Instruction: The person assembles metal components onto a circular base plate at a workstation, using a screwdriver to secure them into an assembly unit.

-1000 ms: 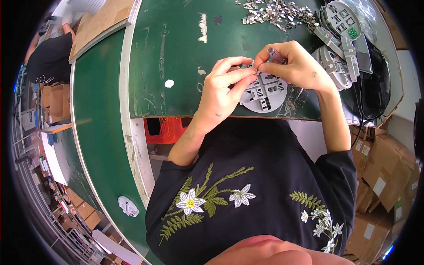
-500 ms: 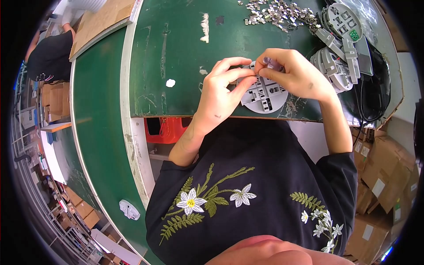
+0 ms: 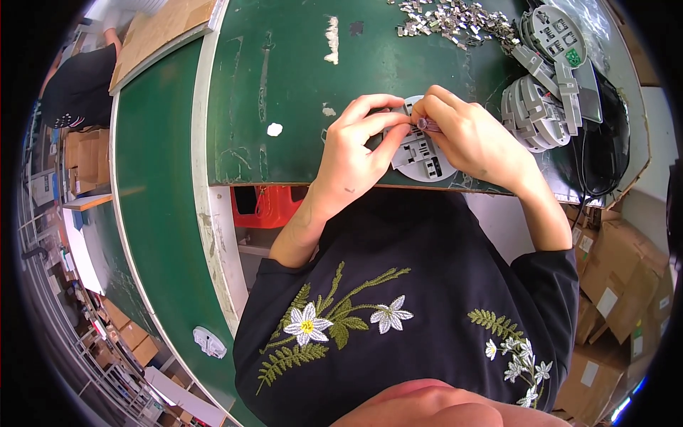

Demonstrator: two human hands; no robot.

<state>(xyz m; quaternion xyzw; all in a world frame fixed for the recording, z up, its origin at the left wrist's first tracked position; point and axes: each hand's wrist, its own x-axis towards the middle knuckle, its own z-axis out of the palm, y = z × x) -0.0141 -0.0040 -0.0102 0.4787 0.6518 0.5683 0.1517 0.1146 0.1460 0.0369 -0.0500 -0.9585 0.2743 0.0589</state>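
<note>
Lying at the upper centre of the frame on the green desk (image 3: 292,89), a round grey plate (image 3: 421,155) extends beneath the left hand (image 3: 353,148) and right hand (image 3: 475,139). The right hand grips a purple handle (image 3: 429,125), foreshortened, its long axis roughly left-right, just beside the left fingertips. These stand narrow over the plate's upper left; whether they pinch anything cannot be told.

The black short-sleeved shirt (image 3: 427,299) bears 2 large white flowers (image 3: 307,327), smaller blossoms (image 3: 543,371) and green embroidered ferns (image 3: 290,364).
</note>
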